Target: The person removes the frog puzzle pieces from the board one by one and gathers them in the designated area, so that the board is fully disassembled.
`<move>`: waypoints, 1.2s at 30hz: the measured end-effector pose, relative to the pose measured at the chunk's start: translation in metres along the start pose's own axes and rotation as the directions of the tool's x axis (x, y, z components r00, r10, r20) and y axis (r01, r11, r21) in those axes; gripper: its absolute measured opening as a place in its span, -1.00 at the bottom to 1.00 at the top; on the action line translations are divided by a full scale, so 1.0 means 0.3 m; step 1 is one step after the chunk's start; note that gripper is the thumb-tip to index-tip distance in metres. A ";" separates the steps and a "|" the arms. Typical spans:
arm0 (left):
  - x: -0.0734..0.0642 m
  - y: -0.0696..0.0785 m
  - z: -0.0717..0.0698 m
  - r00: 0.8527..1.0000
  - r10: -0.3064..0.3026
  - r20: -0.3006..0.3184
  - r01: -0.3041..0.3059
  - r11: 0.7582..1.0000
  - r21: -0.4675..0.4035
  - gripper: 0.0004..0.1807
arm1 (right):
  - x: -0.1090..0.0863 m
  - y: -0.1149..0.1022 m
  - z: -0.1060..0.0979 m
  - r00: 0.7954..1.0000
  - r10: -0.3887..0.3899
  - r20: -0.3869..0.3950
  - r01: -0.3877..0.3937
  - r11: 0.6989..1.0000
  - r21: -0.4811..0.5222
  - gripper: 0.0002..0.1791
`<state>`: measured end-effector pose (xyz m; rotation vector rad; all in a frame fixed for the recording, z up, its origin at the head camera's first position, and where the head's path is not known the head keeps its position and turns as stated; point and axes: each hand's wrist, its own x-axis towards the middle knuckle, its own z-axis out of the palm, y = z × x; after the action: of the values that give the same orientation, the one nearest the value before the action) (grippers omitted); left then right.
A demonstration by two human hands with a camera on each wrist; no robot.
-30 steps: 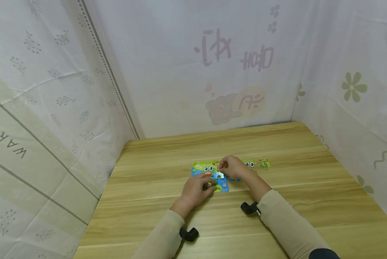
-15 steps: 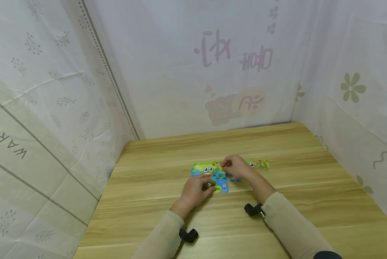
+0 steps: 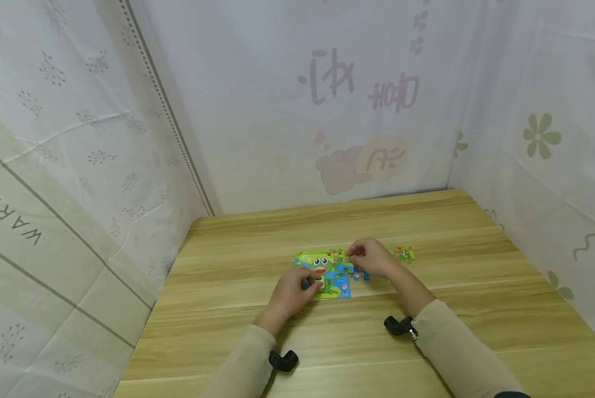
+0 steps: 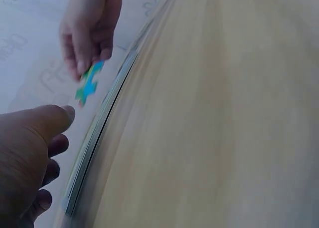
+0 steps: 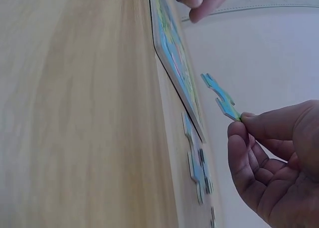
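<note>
A frog jigsaw puzzle point(image 3: 343, 287) in green and blue lies flat on the table. My right hand point(image 3: 373, 258) pinches a jigsaw piece point(image 5: 223, 99) by one end between thumb and fingertip; in the right wrist view it is lifted off the tabletop. The same blue-and-green piece point(image 4: 89, 83) points toward my left hand in the left wrist view. Over the lower left of the puzzle, my left hand point(image 3: 289, 290) has its fingers loosely bent, the thumb extended and nothing in its grasp. It hides part of the frog's body and the puzzle's left side.
Beside the puzzle's right edge lies a loose blue and purple piece point(image 3: 361, 274). Farther right is a green piece point(image 3: 405, 253) with red spots. My right hand partly covers the area between them. Printed cloth point(image 3: 257, 110) hangs behind the wooden table point(image 3: 237, 265).
My right hand has drawn to the right, carrying the jigsaw piece off the puzzle's upper right. My left hand has slid slightly left, showing more of the frog.
</note>
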<state>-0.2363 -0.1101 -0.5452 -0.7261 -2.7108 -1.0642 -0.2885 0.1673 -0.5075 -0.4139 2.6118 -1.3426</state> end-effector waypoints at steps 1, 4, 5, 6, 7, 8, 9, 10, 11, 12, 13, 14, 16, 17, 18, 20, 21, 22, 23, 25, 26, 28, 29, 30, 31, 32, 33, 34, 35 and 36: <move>-0.002 -0.006 -0.010 1.000 -0.006 0.001 0.006 1.000 0.000 -0.88 | -0.003 0.003 -0.005 1.000 0.000 0.000 0.000 1.000 0.002 -0.90; -0.006 -0.032 -0.040 1.000 -0.017 0.003 0.017 1.000 -0.010 -0.83 | -0.013 0.017 -0.019 1.000 -0.003 -0.007 0.003 1.000 -0.007 -0.90; -0.008 -0.043 -0.051 1.000 -0.018 0.005 0.018 1.000 -0.022 -0.82 | -0.016 0.022 -0.024 1.000 -0.004 -0.009 0.004 1.000 -0.006 -0.89; -0.010 -0.057 -0.060 1.000 -0.018 0.005 0.018 0.999 -0.029 -0.81 | -0.019 0.028 -0.028 1.000 -0.003 -0.014 0.002 1.000 -0.006 -0.90; -0.011 -0.072 -0.069 1.000 -0.023 0.008 0.023 0.999 -0.036 -0.80 | -0.022 0.033 -0.033 1.000 -0.002 -0.014 0.002 1.000 -0.004 -0.90; -0.013 -0.087 -0.077 1.000 -0.028 0.011 0.028 0.999 -0.045 -0.79 | -0.026 0.038 -0.038 1.000 -0.008 -0.014 0.008 1.000 -0.005 -0.89; -0.016 -0.100 -0.085 0.999 -0.033 0.013 0.034 0.998 -0.055 -0.78 | -0.029 0.044 -0.042 1.000 -0.007 -0.014 0.007 1.000 0.002 -0.88; -0.018 -0.115 -0.092 0.999 -0.038 0.017 0.039 0.998 -0.058 -0.77 | -0.034 0.048 -0.047 1.000 -0.005 -0.014 0.005 1.000 0.011 -0.88; -0.022 -0.128 -0.099 0.999 -0.041 0.021 0.042 0.997 -0.062 -0.75 | -0.038 0.052 -0.052 1.000 -0.004 -0.013 0.004 1.000 0.020 -0.87; -0.024 -0.140 -0.105 0.999 -0.043 0.023 0.045 0.997 -0.064 -0.73 | -0.043 0.056 -0.057 1.000 -0.003 -0.011 0.003 1.000 0.028 -0.86; -0.027 -0.149 -0.112 0.999 -0.043 0.027 0.044 0.997 -0.069 -0.72 | -0.048 0.059 -0.062 1.000 -0.001 -0.010 0.002 0.999 0.037 -0.85; -0.029 -0.158 -0.117 0.999 -0.037 0.029 0.039 0.997 -0.070 -0.69 | -0.052 0.063 -0.067 1.000 -0.002 -0.011 0.002 0.999 0.042 -0.85; -0.033 -0.174 -0.127 0.999 -0.018 0.037 0.021 0.998 -0.067 -0.65 | -0.062 0.070 -0.077 1.000 0.002 -0.015 -0.002 0.999 0.050 -0.86; -0.035 -0.180 -0.131 0.999 -0.013 0.042 0.015 0.998 -0.064 -0.63 | -0.066 0.075 -0.082 1.000 0.001 -0.020 0.000 0.999 0.052 -0.86; -0.036 -0.185 -0.135 0.999 -0.009 0.048 0.011 0.998 -0.060 -0.61 | -0.069 0.081 -0.088 1.000 -0.002 -0.026 0.004 0.999 0.050 -0.87; -0.040 -0.191 -0.141 0.998 -0.005 0.062 0.008 0.999 -0.049 -0.59 | -0.076 0.091 -0.100 0.999 -0.007 -0.037 0.009 0.999 0.047 -0.88; -0.042 -0.194 -0.143 0.998 -0.007 0.069 0.010 0.999 -0.042 -0.58 | -0.080 0.096 -0.106 0.999 -0.009 -0.040 0.011 0.999 0.050 -0.88; -0.044 -0.195 -0.145 0.997 -0.008 0.076 0.010 0.999 -0.035 -0.57 | -0.085 0.100 -0.113 0.999 -0.007 -0.044 0.009 0.999 0.053 -0.88; -0.047 -0.197 -0.147 0.996 -0.014 0.085 0.016 0.999 -0.028 -0.56 | -0.089 0.105 -0.120 0.999 -0.006 -0.047 0.009 0.999 0.054 -0.88; -0.053 -0.198 -0.149 0.995 -0.015 0.100 0.019 0.999 -0.036 -0.55 | -0.099 0.114 -0.136 0.999 0.001 -0.042 0.002 0.998 0.070 -0.86; -0.055 -0.199 -0.150 0.994 -0.016 0.110 0.020 0.999 -0.040 -0.54 | -0.104 0.120 -0.144 0.999 0.000 -0.037 0.003 0.997 0.080 -0.85; -0.061 -0.201 -0.152 0.992 -0.014 0.127 0.021 0.998 -0.056 -0.54 | -0.113 0.131 -0.160 1.000 0.007 -0.028 -0.004 0.995 0.096 -0.83; -0.063 -0.201 -0.152 0.991 -0.014 0.136 0.023 0.998 -0.065 -0.54 | -0.118 0.137 -0.169 1.000 0.008 -0.021 -0.006 0.995 0.103 -0.83; -0.065 -0.203 -0.152 0.990 -0.015 0.141 0.026 0.997 -0.073 -0.53 | -0.122 0.144 -0.177 1.000 0.010 -0.017 -0.008 0.994 0.112 -0.83; -0.066 -0.203 -0.152 0.989 -0.015 0.146 0.026 0.997 -0.074 -0.52 | -0.126 0.150 -0.185 1.000 0.009 -0.011 -0.007 0.993 0.121 -0.83; -0.067 -0.204 -0.152 0.989 -0.018 0.149 0.029 0.997 -0.072 -0.52 | -0.129 0.157 -0.192 1.000 0.008 -0.011 -0.007 0.992 0.123 -0.84; -0.068 -0.205 -0.151 0.989 -0.018 0.149 0.030 0.997 -0.074 -0.51 | -0.133 0.163 -0.200 1.000 0.009 -0.008 -0.008 0.991 0.130 -0.84; -0.069 -0.206 -0.151 0.989 -0.019 0.148 0.030 0.997 -0.077 -0.51 | -0.136 0.171 -0.207 1.000 0.010 -0.008 -0.009 0.990 0.138 -0.84; -0.070 -0.206 -0.151 0.989 -0.018 0.147 0.030 0.996 -0.079 -0.51 | -0.139 0.178 -0.214 1.000 0.011 -0.008 -0.009 0.990 0.144 -0.85; -0.070 -0.207 -0.151 0.989 -0.018 0.147 0.030 0.997 -0.077 -0.50 | -0.142 0.185 -0.220 1.000 0.011 -0.009 -0.010 0.988 0.154 -0.84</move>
<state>-0.2500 -0.1878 -0.5555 -0.8164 -2.8198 -1.1732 -0.2757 0.2625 -0.5132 -0.3702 2.4914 -1.5335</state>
